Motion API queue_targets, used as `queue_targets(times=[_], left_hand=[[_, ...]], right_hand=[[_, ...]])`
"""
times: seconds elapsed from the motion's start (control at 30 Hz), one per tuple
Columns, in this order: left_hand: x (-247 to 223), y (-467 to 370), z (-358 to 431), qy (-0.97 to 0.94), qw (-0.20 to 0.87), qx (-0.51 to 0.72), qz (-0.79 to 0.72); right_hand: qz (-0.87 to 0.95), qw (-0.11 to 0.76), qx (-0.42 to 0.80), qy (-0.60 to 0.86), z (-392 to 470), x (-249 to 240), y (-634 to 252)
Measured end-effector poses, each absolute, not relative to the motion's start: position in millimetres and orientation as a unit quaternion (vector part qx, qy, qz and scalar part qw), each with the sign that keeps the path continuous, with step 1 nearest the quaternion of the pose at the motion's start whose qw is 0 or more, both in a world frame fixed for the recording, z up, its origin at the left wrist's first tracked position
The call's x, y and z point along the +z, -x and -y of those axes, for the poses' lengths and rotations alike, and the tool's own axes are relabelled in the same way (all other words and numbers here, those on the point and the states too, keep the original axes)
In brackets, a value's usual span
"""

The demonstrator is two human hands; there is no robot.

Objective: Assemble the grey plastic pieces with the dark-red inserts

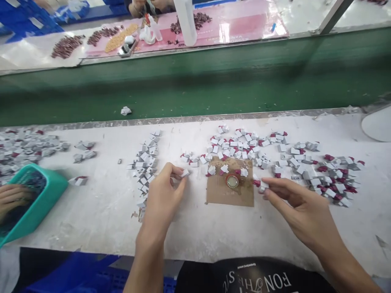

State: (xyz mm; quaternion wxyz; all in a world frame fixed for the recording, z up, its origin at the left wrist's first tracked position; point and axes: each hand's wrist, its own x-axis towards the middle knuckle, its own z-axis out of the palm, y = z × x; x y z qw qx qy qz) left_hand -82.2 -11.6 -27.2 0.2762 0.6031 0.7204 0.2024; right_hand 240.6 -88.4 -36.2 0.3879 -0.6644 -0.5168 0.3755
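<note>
Two bare hands work above a pale table [100,215] strewn with small plastic parts. The right hand [265,189] closes its grip on a two-tone piece [263,186], thumb and forefinger pinching its pale body just beside the right edge of a brown cardboard square [229,197]. The piece's long axis runs roughly left to right, its magenta end pointing left, toward the cardboard. The left hand [182,177] grips a pale piece [185,173] at the fingertips, left of the cardboard; it points to the right, tilted slightly, its finer shape too small to tell.

On the cardboard sit a round, red-rimmed object [232,181] and a few loose parts. Grey-and-magenta parts [244,154] spread behind the square and off to its right, while a column of pale parts [146,162] lies beyond the left hand.

Lettering on the black shirt [244,280] at the table's near edge includes "FON" and an ampersand, the rest warped or partly hidden. Across a green strip [195,89], a pink sheet [226,24] carries print in which "NYA" and "FORGER" can be made out. A white bottle [186,24] stands on it. At far left, a co-worker's hand [14,199] reaches into a teal basket [45,203].
</note>
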Motion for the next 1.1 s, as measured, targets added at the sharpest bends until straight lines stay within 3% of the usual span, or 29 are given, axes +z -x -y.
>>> queue_targets(times=[0.33, 0.73, 0.9, 1.1], left_hand=[[-35.9, 65.2, 28.5, -0.608, 0.31, 0.248, -0.687], [-25.9, 58.7, 32.4, -0.618, 0.342, 0.251, -0.662], [-19.3, 40.6, 30.6, -0.534, 0.466, 0.326, -0.625], [-17.3, 13.9, 27.1, -0.438, 0.613, 0.366, -0.547]], right_hand=[[0.56, 0.4, 0.406, 0.601, 66.1, -27.3, -205.2], [0.628, 0.367, 0.342, 0.595, 64.6, -25.3, -202.8], [0.602, 0.396, 0.357, 0.595, 62.5, -14.3, -201.5], [0.437, 0.476, 0.492, 0.583, 59.2, -8.6, -206.3]])
